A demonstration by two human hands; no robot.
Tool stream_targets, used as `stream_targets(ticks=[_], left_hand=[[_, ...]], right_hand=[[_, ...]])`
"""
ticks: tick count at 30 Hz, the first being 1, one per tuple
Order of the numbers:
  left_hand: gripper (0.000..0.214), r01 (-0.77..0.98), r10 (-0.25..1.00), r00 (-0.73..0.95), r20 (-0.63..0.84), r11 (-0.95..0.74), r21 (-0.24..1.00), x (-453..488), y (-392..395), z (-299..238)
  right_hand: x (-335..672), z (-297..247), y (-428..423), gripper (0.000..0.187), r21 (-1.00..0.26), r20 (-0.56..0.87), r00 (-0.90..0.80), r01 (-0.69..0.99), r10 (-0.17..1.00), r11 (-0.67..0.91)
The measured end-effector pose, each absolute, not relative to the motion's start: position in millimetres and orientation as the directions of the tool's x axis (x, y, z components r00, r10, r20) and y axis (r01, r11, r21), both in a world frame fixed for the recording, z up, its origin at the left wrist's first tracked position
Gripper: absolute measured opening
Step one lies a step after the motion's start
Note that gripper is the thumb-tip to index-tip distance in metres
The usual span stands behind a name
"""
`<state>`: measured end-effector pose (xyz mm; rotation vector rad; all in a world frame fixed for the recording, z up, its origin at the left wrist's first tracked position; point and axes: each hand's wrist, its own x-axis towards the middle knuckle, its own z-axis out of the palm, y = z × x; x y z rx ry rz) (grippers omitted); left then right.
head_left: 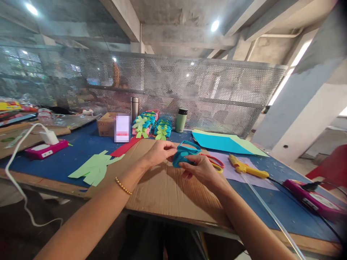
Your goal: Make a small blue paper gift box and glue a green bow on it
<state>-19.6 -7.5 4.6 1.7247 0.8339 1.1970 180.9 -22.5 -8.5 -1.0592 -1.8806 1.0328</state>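
Between my two hands is a small blue basket with a thin handle (182,154), held above a sheet of brown cardboard (162,195). My left hand (162,151) pinches its left side with thumb and fingers. On the front right side, my right hand (202,168) grips it, thumb on top and fingers curled below. Just behind my right hand lie scissors with red and yellow handles (217,164). A yellow glue gun (248,168) with a long clear glue stick rests on a lilac sheet (226,169) to the right.
Light green cut-out pieces (94,168) and a red strip (126,146) lie left. Finished-looking small baskets with green leaves (162,131) stand at the back, near a steel flask (135,108), a green cup (181,121) and a carton (105,124). Pink power strips (311,198) sit at both sides.
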Motion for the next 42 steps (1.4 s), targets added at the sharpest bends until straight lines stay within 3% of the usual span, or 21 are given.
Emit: stream_targets(ticks=[20,42], left_hand=[[0.004,0.07,0.877,0.324,0.354,-0.396,0.916,-17,-8,3],[0.01,0.084,0.848,0.402,0.345,-0.409,0.909,-22,-7,2]], right_hand=[[178,4,-35,0.022,-0.964,0.062,-0.416,0.211,0.907,0.163],[181,4,-34,0.013,-0.947,0.089,-0.471,0.234,0.878,0.222]])
